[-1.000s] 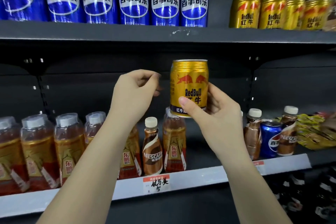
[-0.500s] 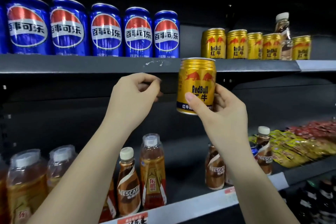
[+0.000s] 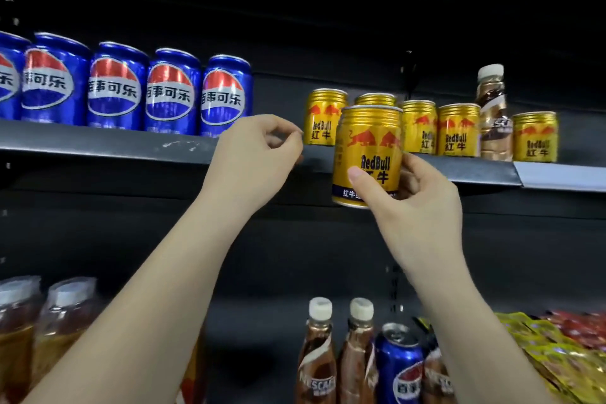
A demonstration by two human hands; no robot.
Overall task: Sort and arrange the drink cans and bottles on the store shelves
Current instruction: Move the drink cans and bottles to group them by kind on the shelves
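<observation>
Yellow packets (image 3: pixel 531 334): a glossy, crinkled heap low on my right, lying flat and overlapping.
Red packets (image 3: pixel 577 326): just behind the yellow ones and touching them, running off the right edge of my view; print too blurred to read.
Back panel (image 3: pixel 131 233): dark, plain and matt right across in front of me.
Slotted upright (image 3: pixel 395 275): a thin vertical post against that panel, with small pale slots.
Pale strip (image 3: pixel 564 175): blank and light grey, up at my far right.

Dim shelves, lit from the front.
Glare on cans (image 3: pixel 170 92); darkness at 12 o'clock; soft blur and bowed edges toward 7 o'clock.
</observation>
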